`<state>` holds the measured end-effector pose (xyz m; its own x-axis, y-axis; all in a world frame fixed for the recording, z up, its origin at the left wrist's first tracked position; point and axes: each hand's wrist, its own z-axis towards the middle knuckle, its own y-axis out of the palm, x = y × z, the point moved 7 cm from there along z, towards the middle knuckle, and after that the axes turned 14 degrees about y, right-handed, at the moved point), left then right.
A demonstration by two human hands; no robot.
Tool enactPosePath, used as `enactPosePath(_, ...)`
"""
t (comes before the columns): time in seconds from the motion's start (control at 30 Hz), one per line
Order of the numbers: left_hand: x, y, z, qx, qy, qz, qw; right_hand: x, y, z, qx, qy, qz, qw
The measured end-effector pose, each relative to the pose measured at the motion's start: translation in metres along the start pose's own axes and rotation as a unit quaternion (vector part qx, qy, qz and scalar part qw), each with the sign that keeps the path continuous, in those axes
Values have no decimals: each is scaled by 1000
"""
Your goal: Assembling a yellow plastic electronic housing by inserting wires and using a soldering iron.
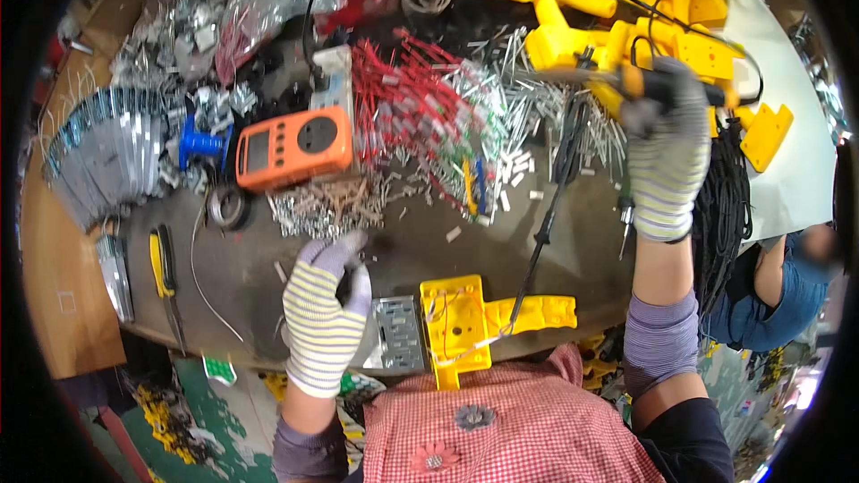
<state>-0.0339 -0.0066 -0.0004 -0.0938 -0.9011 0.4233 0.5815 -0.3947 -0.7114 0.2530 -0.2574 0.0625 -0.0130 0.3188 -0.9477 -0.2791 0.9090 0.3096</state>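
My left hand [327,317], in a striped knit glove, is at the near edge of a pile of small copper-coloured metal parts [335,206]. Its fingers are bent, with the thumb apart from them, and nothing shows between them. My right hand [669,161], gloved alike, is raised at the right and closed around a black-and-orange handled tool [633,83]. That tool is blurred, so its exact kind is unclear. Close in front of me lies an open yellow plastic housing with a handle [456,322], wires inside and a black cord running from it. A slotted metal plate [398,333] sits beside it.
An orange multimeter [295,148], red wired parts [412,94] and metal pins [514,80] fill the middle. Yellow housings [582,36] are heaped far right, black cords [720,206] below them. Yellow-black pliers [165,273] and metal strips [112,148] lie left. Another person [774,295] sits right.
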Motion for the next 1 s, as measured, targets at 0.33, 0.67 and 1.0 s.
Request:
enactPosePath(0.33,5,2,9,-25,1,-13,1000,38,133,42,-121,-400,-377,826)
enactPosePath(0.67,7,3,13,-15,28,-3,1000,63,170,62,-92,-362,-670,641)
enactPosePath(1.0,78,-32,-28,-41,113,-37,992,45,80,-118,-461,94,-348,811)
